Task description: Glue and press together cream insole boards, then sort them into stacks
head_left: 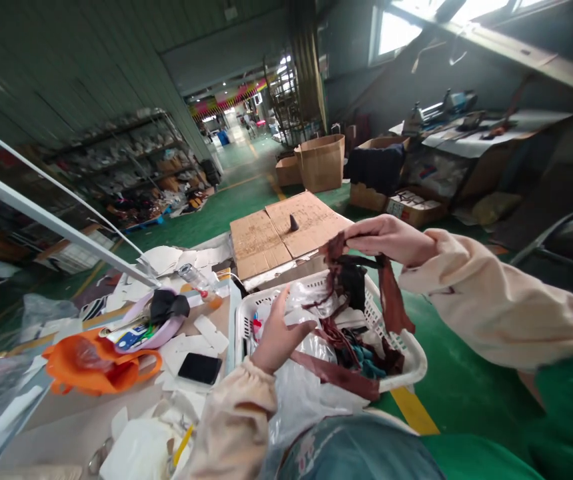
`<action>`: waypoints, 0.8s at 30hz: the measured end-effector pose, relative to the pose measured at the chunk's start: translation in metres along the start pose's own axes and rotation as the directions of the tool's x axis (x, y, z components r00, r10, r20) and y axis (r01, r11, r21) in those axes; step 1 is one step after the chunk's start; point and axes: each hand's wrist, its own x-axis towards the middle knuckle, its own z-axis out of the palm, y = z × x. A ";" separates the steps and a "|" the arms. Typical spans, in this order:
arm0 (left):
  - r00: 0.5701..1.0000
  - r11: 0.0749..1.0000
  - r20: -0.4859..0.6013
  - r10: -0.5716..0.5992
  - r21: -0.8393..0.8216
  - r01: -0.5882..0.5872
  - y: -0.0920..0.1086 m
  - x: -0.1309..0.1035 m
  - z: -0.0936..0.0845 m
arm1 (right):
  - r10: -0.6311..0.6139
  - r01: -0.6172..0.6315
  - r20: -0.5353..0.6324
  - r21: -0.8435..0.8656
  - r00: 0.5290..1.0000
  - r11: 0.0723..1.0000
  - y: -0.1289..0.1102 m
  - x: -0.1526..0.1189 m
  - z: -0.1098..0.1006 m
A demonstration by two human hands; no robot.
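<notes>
My right hand [383, 239] is pinched over the right back part of a white plastic basket [416, 357], holding a brown strap [395, 297] that hangs over the basket's side. My left hand [282, 337] is above the basket's left part, thumb and fingers apart, with nothing held. Inside the basket lie clear plastic bags, dark red cords and teal pieces [369, 363]. A wide brown strip [339, 377] lies across its front.
Left of the basket, a table carries a black phone [199, 369], an orange bag [83, 373], a lilac container [166, 333] and a clear bottle [196, 280]. Behind the basket is a cardboard-topped surface [261, 243] with a dark cone [293, 223]. A slanted metal pole [61, 223] crosses at left.
</notes>
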 end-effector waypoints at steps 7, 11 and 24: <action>0.985 0.986 0.071 0.158 -0.057 -0.154 0.013 0.000 0.016 | 0.034 -0.090 0.166 0.342 0.986 0.935 -0.007 -0.001 0.027; 0.985 0.933 0.171 -0.036 -0.348 0.094 0.006 -0.013 0.009 | 0.068 -0.094 0.091 0.319 0.994 0.943 0.012 0.012 0.029; 0.969 0.901 -0.231 -0.090 -0.434 -0.020 0.001 -0.081 -0.022 | -0.248 0.247 0.027 -0.255 0.968 0.935 0.075 -0.029 0.114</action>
